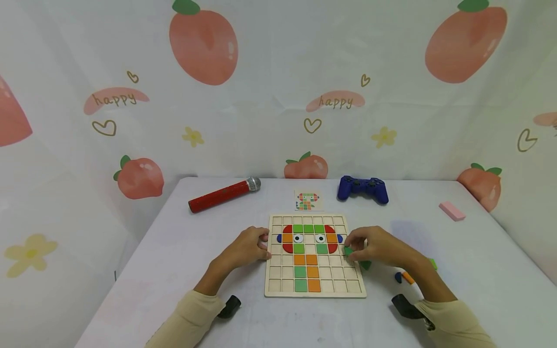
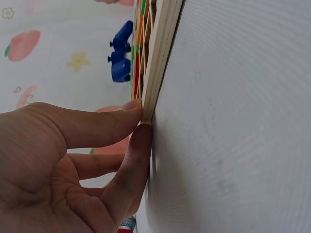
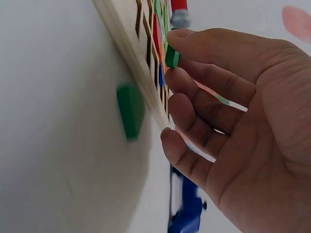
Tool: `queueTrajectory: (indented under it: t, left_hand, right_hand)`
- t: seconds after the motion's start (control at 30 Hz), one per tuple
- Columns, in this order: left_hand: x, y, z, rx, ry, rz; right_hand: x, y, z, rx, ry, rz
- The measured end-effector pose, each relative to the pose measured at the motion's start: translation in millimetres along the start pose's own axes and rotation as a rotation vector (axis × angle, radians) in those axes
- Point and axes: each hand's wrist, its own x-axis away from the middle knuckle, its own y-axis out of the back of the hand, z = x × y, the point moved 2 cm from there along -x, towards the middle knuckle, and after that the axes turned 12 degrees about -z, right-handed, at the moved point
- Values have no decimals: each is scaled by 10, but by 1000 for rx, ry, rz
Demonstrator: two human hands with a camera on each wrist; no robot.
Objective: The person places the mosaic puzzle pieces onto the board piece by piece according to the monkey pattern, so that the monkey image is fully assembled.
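A square wooden grid board (image 1: 332,287) lies on the table with coloured tiles set in its cells. My left hand (image 1: 248,249) is at its left side; in the left wrist view, thumb and index fingertips touch the board's edge (image 2: 160,53), the thumb higher. Over the right edge, my right hand (image 1: 376,245) pinches a small green tile (image 3: 172,56) between thumb and index finger, its other fingers loosely bent. A second green tile (image 3: 129,111) rests on the table beside the board, below that hand. Two eye tiles (image 1: 320,238) sit among red, orange and green ones.
Behind the board lies a picture card (image 1: 309,200), between a red microphone (image 1: 222,195) and a blue game controller (image 1: 362,189). A pink block (image 1: 452,211) is at the far right. By the right forearm are an orange piece (image 1: 408,278) and a dark blue piece (image 1: 398,277).
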Motion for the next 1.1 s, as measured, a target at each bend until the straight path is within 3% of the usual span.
queueTrajectory:
  t: [0.57, 1.1]
  left_hand:
    - [5, 0, -1, -14, -1, -2]
    - [4, 0, 1, -12, 0, 0]
  right_hand:
    - [7, -423, 346, -16, 89, 126]
    - [25, -475, 436, -17, 138, 136]
